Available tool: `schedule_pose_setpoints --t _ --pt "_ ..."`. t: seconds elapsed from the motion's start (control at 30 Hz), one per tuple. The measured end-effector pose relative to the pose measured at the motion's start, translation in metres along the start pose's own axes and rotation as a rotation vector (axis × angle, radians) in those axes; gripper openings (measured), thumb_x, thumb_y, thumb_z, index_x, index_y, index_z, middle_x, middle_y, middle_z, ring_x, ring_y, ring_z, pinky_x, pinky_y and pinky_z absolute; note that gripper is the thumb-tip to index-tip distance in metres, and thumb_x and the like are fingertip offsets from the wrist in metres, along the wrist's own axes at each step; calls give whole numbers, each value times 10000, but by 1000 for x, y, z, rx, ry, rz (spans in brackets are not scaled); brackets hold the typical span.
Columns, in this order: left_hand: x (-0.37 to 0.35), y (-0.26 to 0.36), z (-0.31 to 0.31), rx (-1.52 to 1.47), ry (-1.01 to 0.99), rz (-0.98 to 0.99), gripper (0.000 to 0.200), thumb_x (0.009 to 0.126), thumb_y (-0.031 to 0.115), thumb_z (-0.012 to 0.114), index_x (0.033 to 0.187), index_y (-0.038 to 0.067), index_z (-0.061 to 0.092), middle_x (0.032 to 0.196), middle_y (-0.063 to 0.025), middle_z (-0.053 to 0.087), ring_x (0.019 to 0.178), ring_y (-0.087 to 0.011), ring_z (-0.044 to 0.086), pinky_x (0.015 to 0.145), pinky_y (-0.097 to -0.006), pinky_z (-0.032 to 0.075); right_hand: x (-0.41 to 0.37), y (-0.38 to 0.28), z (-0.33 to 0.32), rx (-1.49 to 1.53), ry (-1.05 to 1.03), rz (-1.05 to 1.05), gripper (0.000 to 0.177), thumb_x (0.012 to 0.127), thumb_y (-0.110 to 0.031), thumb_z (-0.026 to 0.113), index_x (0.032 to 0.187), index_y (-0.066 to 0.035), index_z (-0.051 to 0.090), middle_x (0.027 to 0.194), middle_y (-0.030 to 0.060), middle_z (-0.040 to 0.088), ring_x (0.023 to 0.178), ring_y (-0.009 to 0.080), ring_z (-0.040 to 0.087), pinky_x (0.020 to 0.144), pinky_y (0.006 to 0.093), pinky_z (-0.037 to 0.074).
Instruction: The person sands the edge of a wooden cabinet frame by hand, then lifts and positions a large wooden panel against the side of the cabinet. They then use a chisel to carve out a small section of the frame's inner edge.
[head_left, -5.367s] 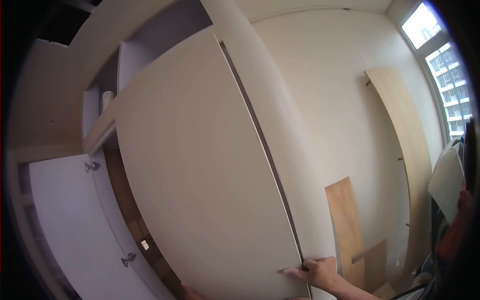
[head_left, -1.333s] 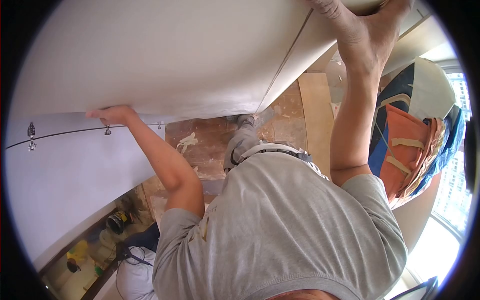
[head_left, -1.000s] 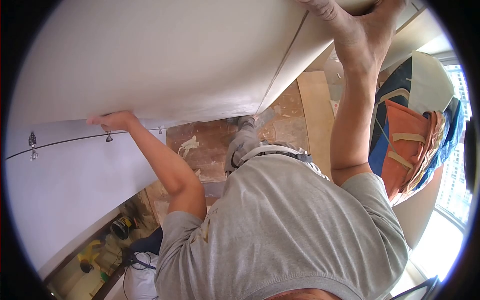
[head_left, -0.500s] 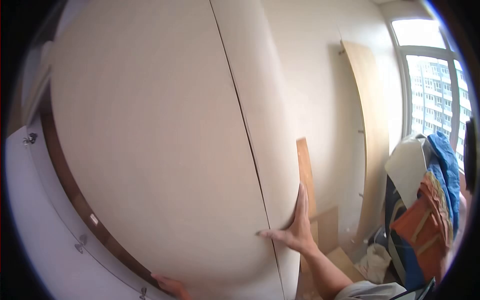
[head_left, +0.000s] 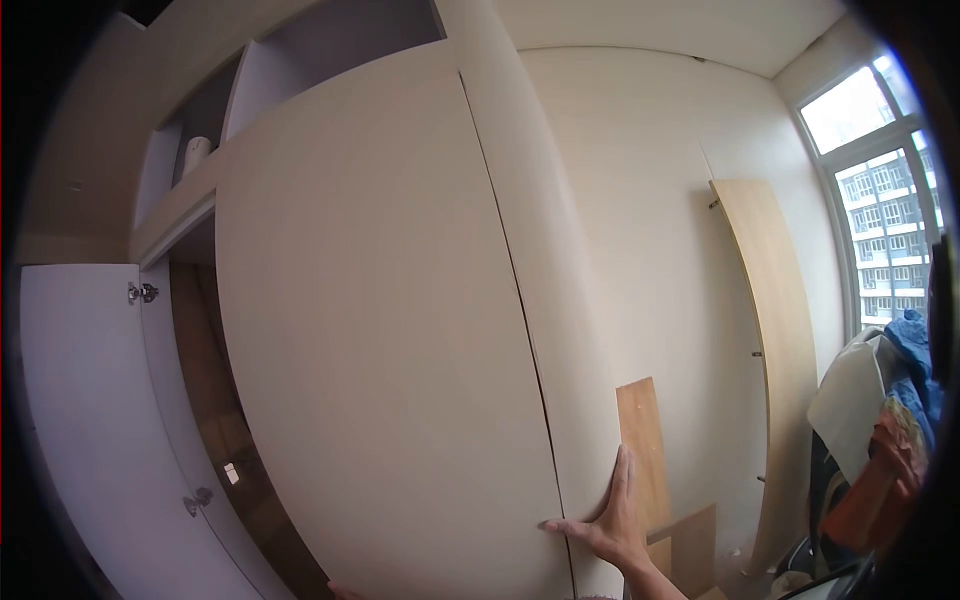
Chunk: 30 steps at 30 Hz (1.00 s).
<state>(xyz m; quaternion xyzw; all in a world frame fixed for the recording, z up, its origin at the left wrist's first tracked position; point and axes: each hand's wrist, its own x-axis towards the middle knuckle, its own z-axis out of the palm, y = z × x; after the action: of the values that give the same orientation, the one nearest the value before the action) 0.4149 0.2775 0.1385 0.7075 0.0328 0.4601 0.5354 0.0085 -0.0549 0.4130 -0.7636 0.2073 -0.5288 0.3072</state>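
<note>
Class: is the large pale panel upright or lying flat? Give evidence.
Upright: the panel stands tall against the cabinet, with the right hand flat at its lower right edge.

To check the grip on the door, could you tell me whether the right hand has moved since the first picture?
Yes: the right hand, then lying across the seam, now points up on the side panel right of it.

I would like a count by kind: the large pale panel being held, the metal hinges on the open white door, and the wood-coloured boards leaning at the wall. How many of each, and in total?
Large pale panel, with the right hand flat on it: 1
Metal hinges on the open white door: 2
Wood-coloured boards at the wall: 3
Total: 6
</note>
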Motion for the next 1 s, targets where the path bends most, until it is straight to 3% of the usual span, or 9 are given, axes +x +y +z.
schedule_pose_setpoints --t 0.27,0.33,0.37,0.43,0.57,0.63,0.7,0.8,1.0 --pt "10 59 -19 51 36 74 591 1185 396 430 1446 -91 640 1287 -297 732 1148 -474 647 1051 -480 505 -2 4 2 10 10 -3 1691 594 -628 1036 1718 22 -47 1781 288 37 1669 462 60 1342 576 212" --pt "25 58 -20 -306 -188 -256 501 1157 354 529 1403 -55 681 1174 -229 752 1012 -398 675 963 -441 538 -1 7 2 -2 23 -35 1681 601 -631 1032 1717 26 -39 1776 297 51 1665 469 76 1337 579 220" --pt "37 69 -23 -297 -190 -258 501 1157 354 529 1403 -55 681 1174 -229 752 1012 -398 675 963 -441 538 -2 9 3 -17 34 -65 1670 609 -635 1028 1716 31 -31 1770 306 65 1661 477 93 1331 583 228" --pt "72 114 -28 -682 -390 -86 657 1170 501 498 1114 -122 698 1104 -183 751 985 -274 671 921 -429 525 2 13 3 5 43 -111 1661 614 -637 1024 1715 35 -23 1765 316 80 1656 484 112 1326 587 237" --pt "149 170 -29 -618 -401 153 552 1152 401 573 1376 -99 641 1316 -177 722 1192 -255 667 1074 -386 490 2 14 4 -20 83 -171 1641 620 -642 1018 1715 42 5 1753 333 123 1642 502 164 1313 600 259" --pt "171 199 -24 -628 -381 175 568 1154 409 568 1406 -96 625 1320 -161 713 1205 -242 642 1079 -379 476 1 10 2 -30 77 -140 1638 618 -640 1019 1715 40 11 1753 330 127 1642 500 167 1314 599 259" --pt "171 230 -26 -676 -383 162 589 1153 447 568 1381 -90 650 1281 -145 726 1172 -229 655 1058 -371 490 0 11 3 -30 96 -151 1627 620 -639 1019 1721 30 25 1757 324 134 1646 493 168 1316 594 259" --pt "179 196 -3 -632 -409 16 612 1150 490 567 1276 -97 687 1192 -116 732 1072 -211 652 999 -360 503 1 16 7 -30 107 -163 1625 620 -650 1013 1726 16 26 1763 322 125 1647 493 165 1316 595 259" --pt "173 206 -5 -645 -340 23 662 1147 542 556 1127 -107 687 1085 -92 697 949 -193 576 912 -353 498 2 15 9 1 109 -166 1635 615 -684 999 1737 -5 22 1771 314 121 1645 495 171 1314 598 264"
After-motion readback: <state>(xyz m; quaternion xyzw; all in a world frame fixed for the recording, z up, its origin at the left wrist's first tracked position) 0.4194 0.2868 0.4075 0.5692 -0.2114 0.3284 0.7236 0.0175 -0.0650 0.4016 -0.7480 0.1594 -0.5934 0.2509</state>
